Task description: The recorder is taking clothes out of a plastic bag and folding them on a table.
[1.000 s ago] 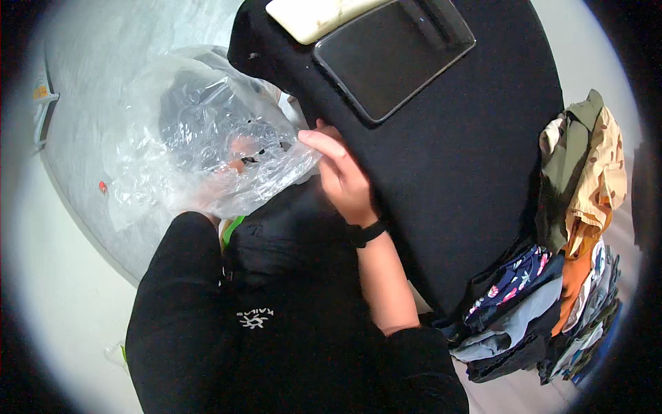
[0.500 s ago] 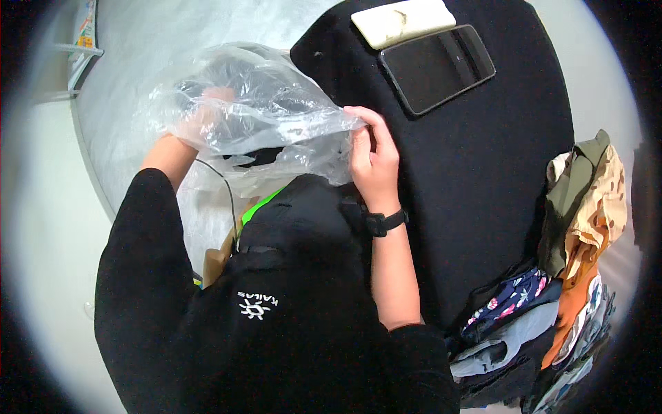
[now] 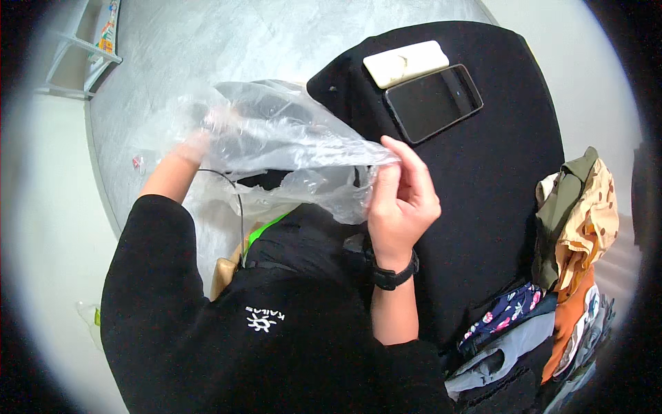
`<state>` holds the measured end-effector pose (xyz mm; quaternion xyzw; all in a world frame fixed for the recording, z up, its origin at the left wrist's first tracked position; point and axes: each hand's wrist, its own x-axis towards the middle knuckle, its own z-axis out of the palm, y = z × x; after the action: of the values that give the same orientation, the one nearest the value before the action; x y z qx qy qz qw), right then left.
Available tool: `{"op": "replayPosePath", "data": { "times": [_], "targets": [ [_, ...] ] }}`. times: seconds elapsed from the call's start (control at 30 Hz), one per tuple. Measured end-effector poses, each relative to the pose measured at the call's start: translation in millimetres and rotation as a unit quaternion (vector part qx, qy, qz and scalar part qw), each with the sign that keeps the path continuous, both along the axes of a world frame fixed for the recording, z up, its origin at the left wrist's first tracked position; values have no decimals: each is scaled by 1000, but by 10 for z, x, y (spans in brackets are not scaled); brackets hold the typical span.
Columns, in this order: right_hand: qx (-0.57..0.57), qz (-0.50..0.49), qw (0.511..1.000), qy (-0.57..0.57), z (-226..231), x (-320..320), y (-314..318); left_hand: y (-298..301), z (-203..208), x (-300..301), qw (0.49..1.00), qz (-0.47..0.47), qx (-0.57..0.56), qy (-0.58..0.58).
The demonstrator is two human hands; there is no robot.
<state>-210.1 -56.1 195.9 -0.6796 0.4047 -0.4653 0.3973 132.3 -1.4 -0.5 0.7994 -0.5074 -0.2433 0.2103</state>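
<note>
A large clear plastic bag (image 3: 296,141) is stretched between my hands above my lap. My right hand (image 3: 405,200), with a black band on its wrist, pinches a gathered edge of it between thumb and fingers. At the other end, my left hand (image 3: 207,134) shows only hazily through the film. Its fingers are blurred, and I cannot make out whether they grip the plastic. Below the upper layer, a gap in the bag shows something dark. A thin dark cable (image 3: 240,207) hangs down beside my left forearm.
To my right is a black-covered board (image 3: 489,207) carrying a dark-screened phone (image 3: 434,103) and a pale rectangular case (image 3: 407,63). Several folded clothes (image 3: 579,214) are stacked along its near right side. A white shelf rack (image 3: 89,52) stands at the far left.
My right hand has drawn the bag's edge to the right and nearer, pulling the film tauter. The left hand has shifted slightly within the plastic. The whole view has tilted a little.
</note>
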Motion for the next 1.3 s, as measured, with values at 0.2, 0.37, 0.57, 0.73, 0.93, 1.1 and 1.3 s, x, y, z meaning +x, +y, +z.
{"op": "replayPosePath", "data": {
  "times": [0.2,0.37,0.57,0.73,0.93,1.1,1.3],
  "targets": [
    [43,-47,996,-66,155,-11,13,39,-121,-1,999,38,-11,17],
    [39,-48,996,-71,245,41,-34,-228,-599,-401,998,-29,51,5],
    [80,-59,994,-48,132,-27,-13,-584,-1334,-1034,973,-143,182,-1],
    [-27,60,996,64,-111,-184,-29,-916,-1931,-1416,947,-165,276,-4],
    [206,326,909,159,-587,-554,-36,-1354,-2506,-1453,940,-98,328,11],
    [411,244,851,217,-1061,-737,159,-1750,-2799,-1367,930,-34,364,39],
    [462,208,790,345,-1181,-900,259,-1888,-3090,-1151,919,28,387,70]
  ]
}}
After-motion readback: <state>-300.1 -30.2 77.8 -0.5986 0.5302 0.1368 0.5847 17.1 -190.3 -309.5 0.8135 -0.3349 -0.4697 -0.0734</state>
